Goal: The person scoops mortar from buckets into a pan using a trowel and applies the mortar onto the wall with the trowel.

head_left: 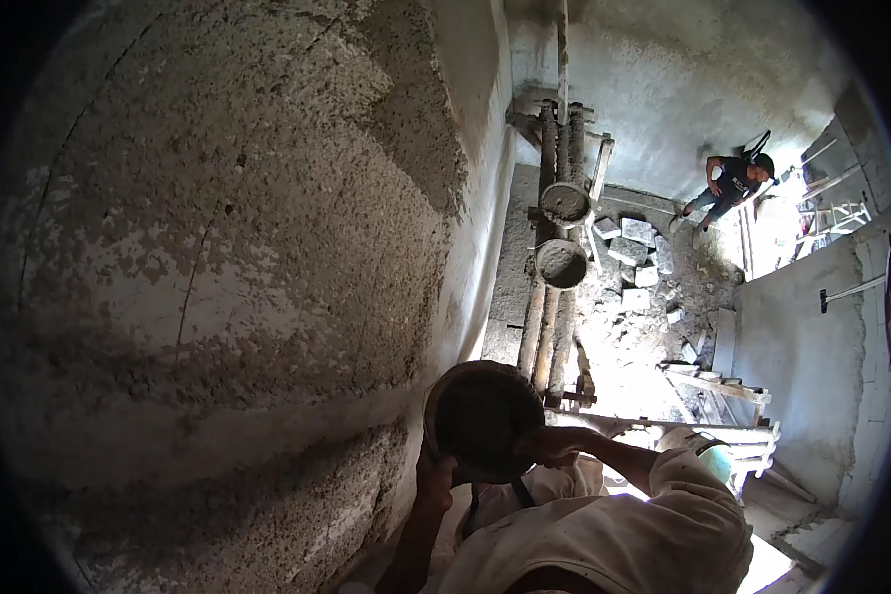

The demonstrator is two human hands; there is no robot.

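Observation:
A round dark bucket (473,408) is held up close to the rough wall on my left, tilted so its opening faces me. Its inside is in deep shade, and I cannot make out what it holds. My left hand (434,479) is closed on the bucket's near left side. At the near right rim my right hand (549,445) is closed too; its fingertips are hard to see in the shade. Ahead, two round buckets of grey mortar, one nearer (561,264) and one farther (565,204), stand on log planks (532,332).
The partly plastered wall (267,198) fills the left. Below the scaffold lie several pale blocks (636,232) and rubble. A person (733,186) in dark clothes is by the bright opening at far right. Wooden rails (718,384) stand to my right.

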